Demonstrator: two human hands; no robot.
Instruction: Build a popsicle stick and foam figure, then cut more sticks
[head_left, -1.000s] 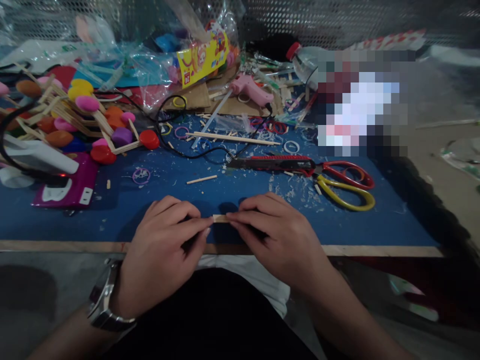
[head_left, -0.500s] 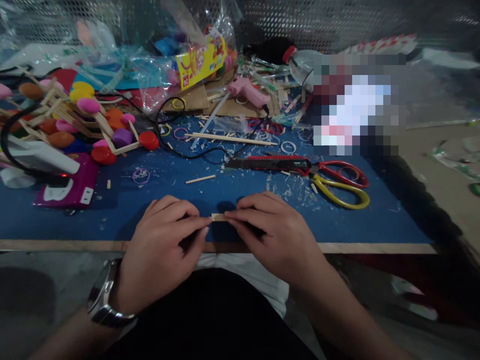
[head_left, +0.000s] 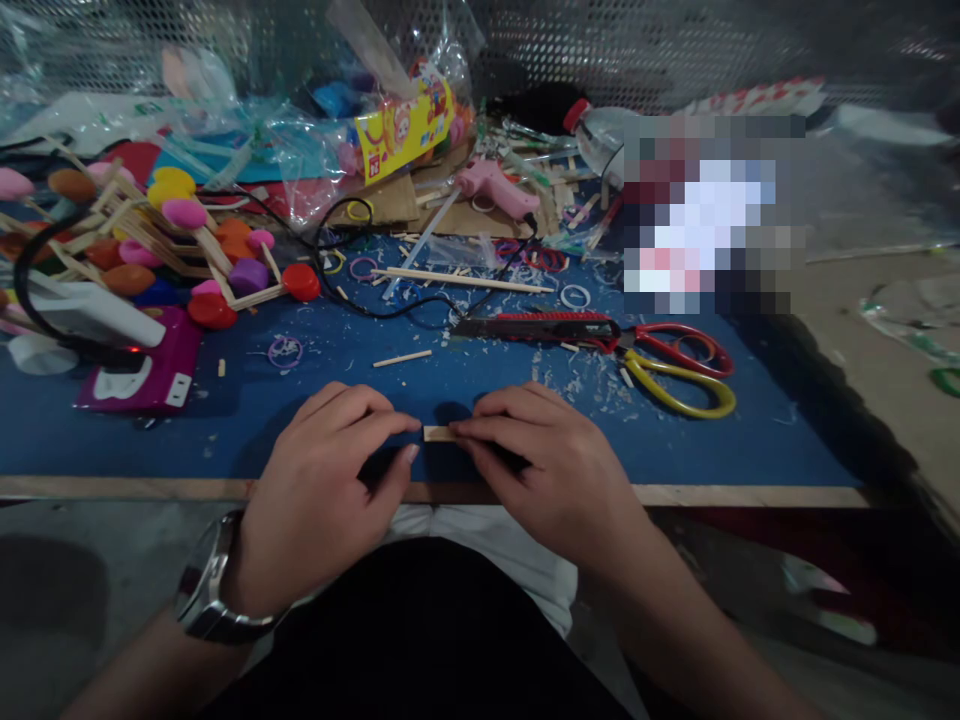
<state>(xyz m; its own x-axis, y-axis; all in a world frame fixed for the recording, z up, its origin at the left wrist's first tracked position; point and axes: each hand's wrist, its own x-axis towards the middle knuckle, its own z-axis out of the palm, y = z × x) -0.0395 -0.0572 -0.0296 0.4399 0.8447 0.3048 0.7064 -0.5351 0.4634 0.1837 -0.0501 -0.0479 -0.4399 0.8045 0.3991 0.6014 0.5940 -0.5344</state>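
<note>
Near the table's front edge, my right hand [head_left: 544,450] pinches the right end of a short pale wooden stick piece [head_left: 437,434]. Its left end shows bare, and the rest is hidden by my fingers. My left hand [head_left: 337,475] is just left of that end, thumb and index finger parted with nothing between them. Beyond my hands lie a loose thin stick [head_left: 403,358], a red box cutter [head_left: 540,325] with its dark blade pointing left, and scissors [head_left: 679,370] with one red and one yellow handle.
A purple power strip [head_left: 142,365] with a white plug stands at left. Behind it are stick frames with coloured knobs [head_left: 184,213]. Farther back lie a pink glue gun [head_left: 499,187] with its black cord, longer sticks [head_left: 465,280], rubber bands and plastic bags. Cardboard [head_left: 885,330] lies at right.
My left thumb and index finger have parted and come away from the stick piece's left end. My right hand keeps its pinch in the same place.
</note>
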